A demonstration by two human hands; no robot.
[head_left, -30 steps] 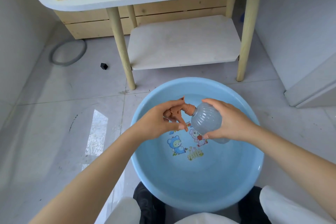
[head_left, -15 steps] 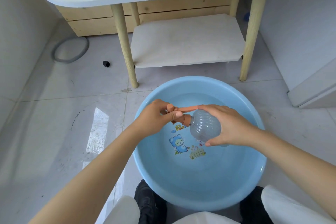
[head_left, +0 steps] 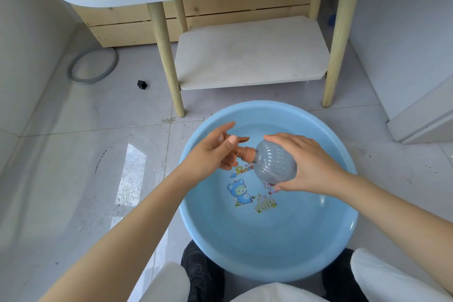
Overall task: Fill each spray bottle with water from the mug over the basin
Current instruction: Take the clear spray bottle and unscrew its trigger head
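While both hands work over the blue basin (head_left: 267, 252), a spray bottle (head_left: 274, 163) lies sideways between them.
Left hand (head_left: 213, 154) has a loose, fairly wide grip, fingers mostly straight around the brown spray head (head_left: 241, 148); whether it pinches is unclear. Right hand (head_left: 308, 164) grips the ribbed clear bottle body, held above the basin's cartoon print (head_left: 241, 191).
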